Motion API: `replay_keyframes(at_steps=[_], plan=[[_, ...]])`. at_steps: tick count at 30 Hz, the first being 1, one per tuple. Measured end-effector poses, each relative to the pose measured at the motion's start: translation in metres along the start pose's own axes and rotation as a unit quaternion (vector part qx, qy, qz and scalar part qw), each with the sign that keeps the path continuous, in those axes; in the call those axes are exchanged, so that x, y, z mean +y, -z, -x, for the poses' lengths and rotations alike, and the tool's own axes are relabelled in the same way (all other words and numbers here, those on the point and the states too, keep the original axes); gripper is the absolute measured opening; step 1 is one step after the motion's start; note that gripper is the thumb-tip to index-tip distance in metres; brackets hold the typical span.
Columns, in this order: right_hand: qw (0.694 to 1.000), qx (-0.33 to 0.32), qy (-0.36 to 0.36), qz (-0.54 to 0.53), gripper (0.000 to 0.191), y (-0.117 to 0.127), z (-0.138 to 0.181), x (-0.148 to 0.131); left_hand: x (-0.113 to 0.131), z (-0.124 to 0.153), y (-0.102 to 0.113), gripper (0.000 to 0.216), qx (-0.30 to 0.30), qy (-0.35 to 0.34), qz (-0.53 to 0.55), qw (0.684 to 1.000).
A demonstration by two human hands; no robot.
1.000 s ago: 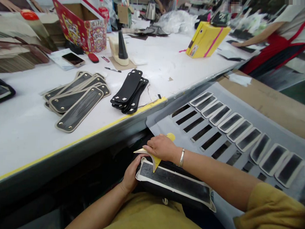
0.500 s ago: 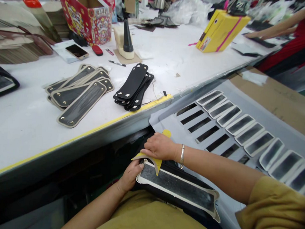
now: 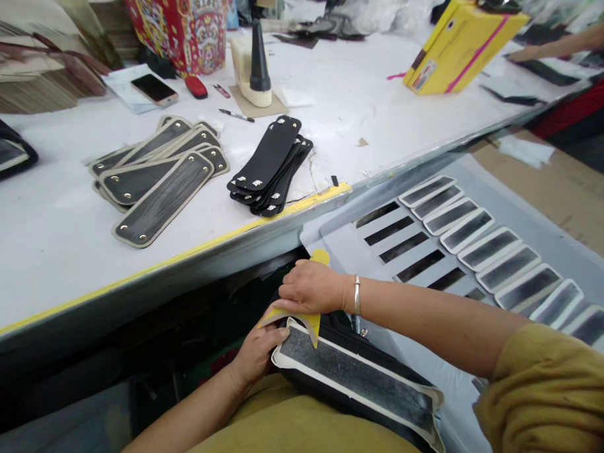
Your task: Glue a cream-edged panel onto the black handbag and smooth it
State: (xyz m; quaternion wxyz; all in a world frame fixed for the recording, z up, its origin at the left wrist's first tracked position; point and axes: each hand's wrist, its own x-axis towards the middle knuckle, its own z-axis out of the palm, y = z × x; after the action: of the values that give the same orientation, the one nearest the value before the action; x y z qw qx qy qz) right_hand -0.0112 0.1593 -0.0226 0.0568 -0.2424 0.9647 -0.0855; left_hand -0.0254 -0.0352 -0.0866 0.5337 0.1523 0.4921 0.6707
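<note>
Across my lap lies a long black bag-like piece [image 3: 359, 370], its dark recessed panel framed by raised off-white edges that flare at the right end. My left hand [image 3: 255, 347] grips its left end, thumb over the pale rim, other fingers mostly hidden behind. Just above that end, my right hand [image 3: 312, 285] is closed around a thin, bent yellow sheet [image 3: 312, 327]. One pointed corner of the sheet hangs over the dark panel, and another part sticks out above my knuckles. I cannot tell whether the sheet touches the panel.
Pale-edged strips with studs [image 3: 164, 198] and stacked black strips [image 3: 267, 156] lie on the white table [image 3: 58, 244]. Rows of pale-framed dark pieces [image 3: 467, 231] rest on a sheet at right. A yellow box [image 3: 451, 53] stands farther back, near another person's arm [image 3: 576, 43].
My view has shifted slightly, so the table things sit higher in the picture. My hands keep their holds, and my right hand has moved a little toward the left one.
</note>
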Motion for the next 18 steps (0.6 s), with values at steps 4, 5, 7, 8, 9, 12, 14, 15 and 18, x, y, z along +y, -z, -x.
replay_keyframes(at_steps=[4, 5, 7, 8, 9, 12, 14, 15, 18], plan=[[1.000, 0.016, 0.000, -0.008, 0.046, -0.004, 0.001, -0.001, 0.001, 0.001, 0.000, 0.035, 0.005, -0.007, 0.021, 1.000], [1.000, 0.019, 0.005, -0.008, 0.046, -0.004, 0.001, -0.001, 0.001, 0.001, 0.000, 0.036, 0.010, -0.015, 0.022, 1.000], [1.000, 0.022, 0.019, -0.009, 0.046, -0.004, -0.001, -0.001, 0.001, 0.002, 0.000, 0.037, 0.019, -0.024, 0.023, 0.999], [0.999, 0.022, 0.027, -0.009, 0.046, -0.004, -0.001, 0.000, 0.001, 0.003, 0.001, 0.036, 0.021, -0.025, 0.023, 0.999], [0.999, 0.020, 0.033, -0.010, 0.046, -0.003, -0.002, 0.000, 0.001, 0.004, 0.001, 0.036, 0.022, -0.022, 0.023, 0.999], [0.999, 0.016, 0.049, -0.014, 0.046, -0.003, -0.005, 0.002, 0.002, 0.008, 0.002, 0.039, 0.006, -0.010, 0.036, 0.999], [0.998, 0.015, 0.064, -0.016, 0.046, -0.003, -0.006, 0.004, 0.003, 0.010, 0.002, 0.049, -0.013, -0.010, 0.070, 0.997], [0.997, 0.014, 0.072, -0.016, 0.046, -0.003, -0.007, 0.005, 0.004, 0.012, 0.001, 0.052, -0.014, -0.014, 0.097, 0.995], [0.996, 0.010, 0.090, -0.014, 0.046, -0.003, -0.009, 0.007, 0.004, 0.013, -0.002, 0.061, 0.022, 0.007, 0.175, 0.984]])
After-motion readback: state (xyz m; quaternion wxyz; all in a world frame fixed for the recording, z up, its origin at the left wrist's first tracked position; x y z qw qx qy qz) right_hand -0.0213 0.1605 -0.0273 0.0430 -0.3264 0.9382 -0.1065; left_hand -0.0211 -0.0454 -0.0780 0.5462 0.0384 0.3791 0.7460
